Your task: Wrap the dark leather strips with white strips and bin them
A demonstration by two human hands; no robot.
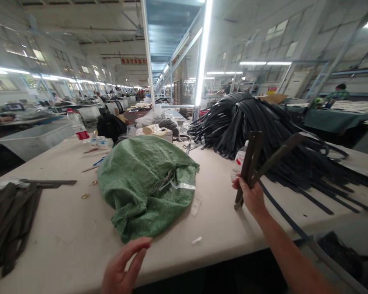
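My right hand (252, 195) is closed round several dark olive strips (254, 157), which stick up and fan out above the table's right half. Near the front edge, my left hand (127, 265) has thumb and forefinger curved towards each other with a gap between them, and nothing shows in it. Just beyond that hand lies a green woven sack (147, 183), bunched up, with a white strip on its right side. Behind the held strips stands a clear bottle (239, 159) with a red mark.
A large heap of black straps (248, 118) covers the back right of the pale table (208, 245). More dark strips (12, 220) lie at the left. A red-labelled bottle (78, 124) stands at the back left, near a black bag (111, 125).
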